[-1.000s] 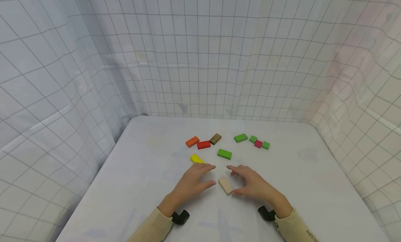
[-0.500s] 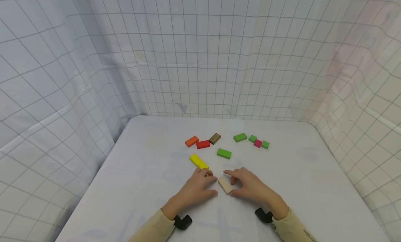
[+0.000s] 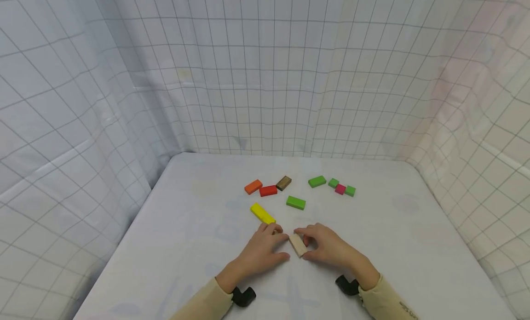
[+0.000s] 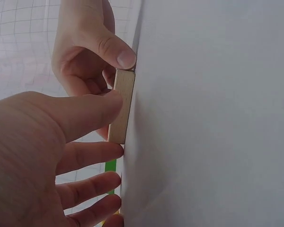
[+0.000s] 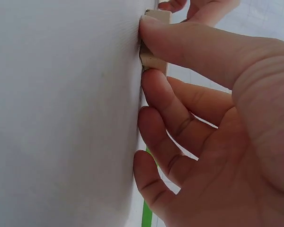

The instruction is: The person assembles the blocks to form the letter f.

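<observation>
A plain wooden block lies flat on the white table between the two hands. My right hand pinches it lengthwise, the thumb at its near end and the curled fingers towards its far end. On its left, my left hand is spread, thumb and index finger parted. The left index fingertip comes right at the block's far corner, and the left thumb overlaps the wooden block in the left wrist view. Just beyond the left fingers lies a yellow block.
Farther back lie a green block, an orange block, a red block and a brown block. At the back right are another green block and small green and crimson cubes. Grid-patterned curtains surround the table.
My left hand has come nearer and uncovered more of the yellow block. My right hand has shifted slightly left, its thumb and index finger closing on the wooden block's ends.
</observation>
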A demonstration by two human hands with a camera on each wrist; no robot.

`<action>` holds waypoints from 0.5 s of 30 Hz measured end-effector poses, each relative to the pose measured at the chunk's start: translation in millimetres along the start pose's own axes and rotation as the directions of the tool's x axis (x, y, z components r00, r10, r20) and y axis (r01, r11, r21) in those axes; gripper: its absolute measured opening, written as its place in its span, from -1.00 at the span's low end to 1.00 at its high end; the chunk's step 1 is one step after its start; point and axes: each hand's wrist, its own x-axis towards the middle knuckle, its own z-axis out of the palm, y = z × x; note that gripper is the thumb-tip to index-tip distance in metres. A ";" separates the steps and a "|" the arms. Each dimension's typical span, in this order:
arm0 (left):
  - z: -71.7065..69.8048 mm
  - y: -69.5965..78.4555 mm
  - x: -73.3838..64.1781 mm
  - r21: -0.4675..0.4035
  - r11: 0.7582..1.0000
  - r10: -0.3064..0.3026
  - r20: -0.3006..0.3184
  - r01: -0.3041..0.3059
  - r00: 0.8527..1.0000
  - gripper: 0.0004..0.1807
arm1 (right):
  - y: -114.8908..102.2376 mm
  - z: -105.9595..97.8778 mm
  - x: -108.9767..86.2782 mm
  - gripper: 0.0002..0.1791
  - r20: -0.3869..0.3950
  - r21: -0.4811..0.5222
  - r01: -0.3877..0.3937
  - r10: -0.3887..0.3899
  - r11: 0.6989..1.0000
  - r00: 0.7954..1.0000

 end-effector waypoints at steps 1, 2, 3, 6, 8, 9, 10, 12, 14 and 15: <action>0.0 0.6 0.3 0.005 1.000 -0.003 0.000 0.003 1.000 -0.48 | 0.2 -0.2 0.4 -0.33 -0.003 0.008 0.001 -0.001 1.000 1.000; 0.0 1.4 0.6 0.007 1.000 -0.008 0.002 0.008 1.000 -0.47 | -0.1 -0.3 0.6 -0.33 -0.005 0.021 -0.001 0.001 1.000 1.000; 0.3 2.0 0.8 0.010 1.000 -0.013 0.005 0.013 1.000 -0.46 | -0.1 -0.4 0.9 -0.34 -0.006 0.033 -0.005 0.005 0.999 1.000; 2.3 2.9 2.1 0.021 1.000 -0.024 0.019 0.024 1.000 -0.41 | -0.4 -0.2 1.5 -0.35 -0.011 0.068 -0.030 0.031 0.997 0.999; 4.0 3.0 3.3 0.033 0.999 -0.029 0.023 0.028 0.999 -0.38 | -0.6 0.3 1.9 -0.35 -0.018 0.087 -0.056 0.057 0.995 0.998; 4.9 2.9 3.8 0.042 0.999 -0.030 0.023 0.029 0.999 -0.35 | -0.9 0.6 2.1 -0.35 -0.023 0.095 -0.070 0.072 0.993 0.997; 5.5 2.8 4.3 0.050 0.998 -0.032 0.022 0.030 0.999 -0.33 | -1.0 1.1 2.5 -0.34 -0.028 0.101 -0.083 0.087 0.991 0.996; 5.5 3.5 4.8 0.060 0.998 -0.036 0.018 0.035 0.999 -0.30 | -1.4 2.5 3.5 -0.34 -0.036 0.112 -0.109 0.113 0.988 0.993; 5.0 4.3 4.7 0.069 0.997 -0.041 0.016 0.040 0.999 -0.27 | -2.1 4.1 4.8 -0.34 -0.044 0.119 -0.127 0.133 0.985 0.990; 4.9 4.5 4.8 0.073 0.996 -0.044 0.015 0.043 0.999 -0.25 | -2.6 4.8 5.6 -0.34 -0.048 0.121 -0.134 0.141 0.984 0.989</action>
